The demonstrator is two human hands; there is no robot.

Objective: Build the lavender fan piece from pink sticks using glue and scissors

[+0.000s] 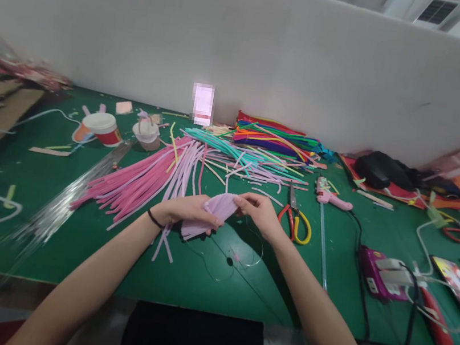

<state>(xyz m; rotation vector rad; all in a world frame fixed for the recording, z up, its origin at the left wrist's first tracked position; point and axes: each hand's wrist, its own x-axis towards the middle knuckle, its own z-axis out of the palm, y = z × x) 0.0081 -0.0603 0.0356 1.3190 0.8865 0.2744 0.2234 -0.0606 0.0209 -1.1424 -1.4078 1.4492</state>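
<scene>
Between my two hands is a pale lilac fan-shaped piece, made of pipe cleaners (pixel 222 207) set side by side. My left hand (pixel 192 210) grips its left and lower part, with the thumb across the front. At its upper right edge, my right hand (pixel 257 208) pinches it with thumb and fingertips. A thin, clear thread or wire (pixel 262 252) loops on the table below the hands. Loose lilac pipe cleaners (pixel 183 168) and a bundle of pink pipe cleaners (pixel 133 184) lie left of the piece, partly under my left wrist.
Scissors (pixel 292 216) and a pink glue gun (pixel 332 199) lie to the right, near a purple power strip (pixel 381 276) with cables. Multicoloured pipe cleaners (pixel 273 138) are piled at the back. Clear strips (pixel 75 195) and a lidded paper cup (pixel 102 127) are on the left.
</scene>
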